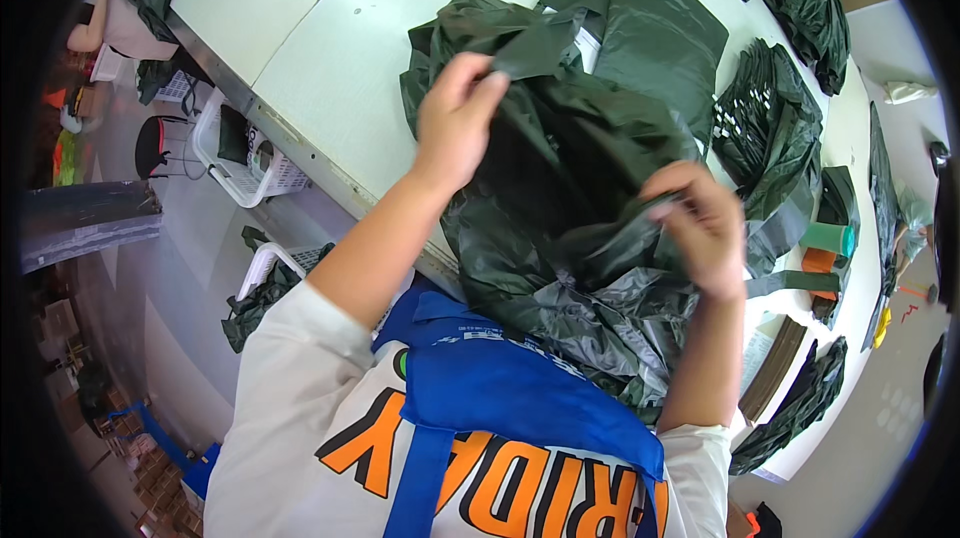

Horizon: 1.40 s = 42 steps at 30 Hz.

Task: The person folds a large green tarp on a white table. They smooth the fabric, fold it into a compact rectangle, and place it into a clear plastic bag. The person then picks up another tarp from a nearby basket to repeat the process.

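Note:
A large dark green plastic bag (pixel 580 138) lies at the table's near edge, its mouth spread wide between my hands. My left hand (pixel 462 118) pinches the rim on the left side, thumb and fingers together on the film. On the right side, my right hand (pixel 700 223) grips the opposite rim; its fingers are slightly blurred. Inside the mouth it is dark, and I cannot make out any contents. Just beyond, a filled flat dark green package (pixel 650 23) rests on the table, partly touching the bag.
The white table (pixel 330 48) carries a stack of folded green bags (pixel 750 113) and a green tape roll (pixel 828 238) on the right. White baskets (pixel 240 153) stand on the floor to the left. At the far left a person's arm (pixel 88 33) shows.

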Each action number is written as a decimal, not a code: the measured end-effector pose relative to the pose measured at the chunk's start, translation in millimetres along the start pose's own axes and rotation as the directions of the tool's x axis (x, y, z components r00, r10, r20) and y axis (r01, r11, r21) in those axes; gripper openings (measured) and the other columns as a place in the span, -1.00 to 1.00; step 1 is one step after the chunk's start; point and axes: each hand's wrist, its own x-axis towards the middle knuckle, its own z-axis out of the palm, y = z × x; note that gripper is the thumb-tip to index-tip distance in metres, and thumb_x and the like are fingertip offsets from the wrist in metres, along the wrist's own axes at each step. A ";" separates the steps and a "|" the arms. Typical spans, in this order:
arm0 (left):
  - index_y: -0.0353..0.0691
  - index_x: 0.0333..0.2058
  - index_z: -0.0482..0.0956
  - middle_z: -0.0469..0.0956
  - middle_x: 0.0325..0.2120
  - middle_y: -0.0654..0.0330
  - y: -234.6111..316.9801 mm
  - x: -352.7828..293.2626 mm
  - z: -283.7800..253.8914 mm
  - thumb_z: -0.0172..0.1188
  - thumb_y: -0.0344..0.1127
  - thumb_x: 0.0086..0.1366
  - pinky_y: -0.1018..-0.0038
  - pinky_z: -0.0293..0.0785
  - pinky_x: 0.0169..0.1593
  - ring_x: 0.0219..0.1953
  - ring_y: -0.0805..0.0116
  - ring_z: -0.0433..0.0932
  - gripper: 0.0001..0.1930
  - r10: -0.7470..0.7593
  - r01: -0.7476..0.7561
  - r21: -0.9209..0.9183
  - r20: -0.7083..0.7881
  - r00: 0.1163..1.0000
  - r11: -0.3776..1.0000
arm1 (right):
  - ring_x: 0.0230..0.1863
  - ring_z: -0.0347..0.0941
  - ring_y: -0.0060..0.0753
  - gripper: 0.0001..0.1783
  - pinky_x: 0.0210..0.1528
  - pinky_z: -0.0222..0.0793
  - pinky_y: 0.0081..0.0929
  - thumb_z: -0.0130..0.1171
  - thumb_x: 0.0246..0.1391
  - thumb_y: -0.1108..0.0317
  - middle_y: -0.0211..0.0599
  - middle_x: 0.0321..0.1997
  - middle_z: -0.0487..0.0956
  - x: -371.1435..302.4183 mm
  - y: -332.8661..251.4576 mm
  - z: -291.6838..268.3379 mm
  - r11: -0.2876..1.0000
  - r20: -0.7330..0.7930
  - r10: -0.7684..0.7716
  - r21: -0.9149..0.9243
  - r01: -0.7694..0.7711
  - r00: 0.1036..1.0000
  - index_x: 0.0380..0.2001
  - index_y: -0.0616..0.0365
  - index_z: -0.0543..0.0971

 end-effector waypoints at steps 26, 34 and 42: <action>-0.34 -0.22 0.50 0.55 -0.45 0.10 -20.7 -51.4 -16.3 0.18 -0.47 0.15 0.51 0.46 -0.29 -0.45 0.39 0.51 -0.80 -0.005 -0.062 0.506 0.130 0.991 0.860 | -0.21 0.56 -0.08 -0.74 -0.26 0.51 -0.24 0.18 -0.01 0.36 -0.13 0.26 0.34 -43.6 73.5 140.0 0.909 0.305 0.053 -0.410 0.081 0.951 -0.21 0.06 0.44; -0.36 -0.18 0.54 0.55 -0.36 0.33 52.9 -78.4 -38.6 0.15 -0.47 0.29 0.66 0.40 -0.24 -0.34 0.68 0.45 -0.85 -0.256 0.340 -0.253 0.315 0.914 0.906 | -0.28 0.36 -0.57 -0.40 -0.23 0.30 -0.63 0.28 0.05 0.14 -0.30 -0.11 0.52 -40.2 1.6 72.6 0.999 0.018 0.007 0.048 -0.008 1.000 0.10 0.17 0.37; -0.38 -0.36 0.52 0.54 -0.54 0.33 75.8 -90.1 -26.7 0.22 -0.53 0.22 0.73 0.26 -0.49 -0.51 0.74 0.39 -0.94 -0.124 0.198 -0.357 0.218 0.968 0.913 | -0.46 0.48 -0.29 -0.63 -0.46 0.44 -0.47 0.38 -0.16 0.46 -0.19 -0.33 0.51 -7.9 -45.8 81.1 0.783 -0.048 -0.427 -0.519 0.343 0.903 -0.22 0.19 0.51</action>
